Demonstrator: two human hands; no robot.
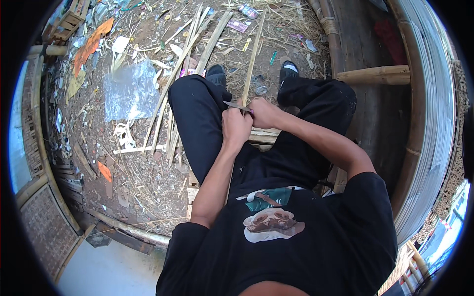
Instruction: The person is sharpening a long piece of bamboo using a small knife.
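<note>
Between my knees, both hands meet around a long, thin bamboo strip (254, 59) that runs away from me toward the ground. My left hand (236, 126) is closed around the strip, on its near side. My right hand (265, 113) is wrapped around the handle of a knife (234, 105); its blade points left across the strip, just above my left fingers. The two hands touch or nearly touch. My fingers hide most of the knife's handle and the part of the strip under them.
Several loose bamboo strips (176, 74) lie beside my left leg. A clear plastic sheet (131, 91) and an orange scrap (93, 45) lie on the littered dirt ground. Bamboo poles (374, 75) stand at my right, woven panels (52, 229) at the left.
</note>
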